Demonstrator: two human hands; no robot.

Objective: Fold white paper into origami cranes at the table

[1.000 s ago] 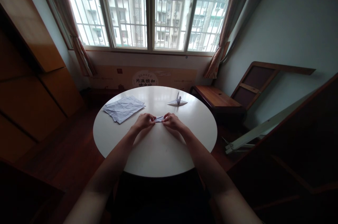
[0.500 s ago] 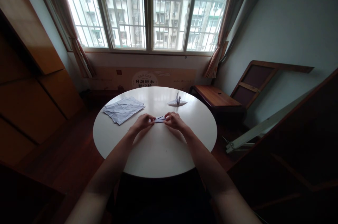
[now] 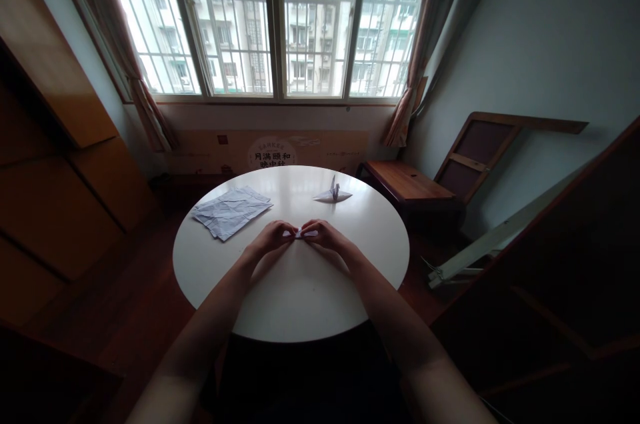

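Note:
A small piece of folded paper (image 3: 299, 233) is pinched between my two hands just above or on the round white table (image 3: 300, 304). My left hand (image 3: 276, 235) grips its left side, and my right hand (image 3: 321, 232) grips its right side, with the fingertips of both close together. Much of the paper is hidden behind the fingers. Beyond my right hand stands a paper crane (image 3: 334, 193) with its wings spread. To the left of my left hand lie creased sheets of paper (image 3: 233, 212), overlapping one another.
A low wooden stool or bench (image 3: 410, 183) stands behind the table on the right, with a wooden frame (image 3: 480, 151) by the wall. A long printed box (image 3: 320, 144) is under the window. Wooden cabinets (image 3: 95, 191) line the left side.
My hands have come closer together, and their fingertips now nearly meet over the folded paper, covering more of it. The view has shifted slightly. The crane and sheets have stayed in place.

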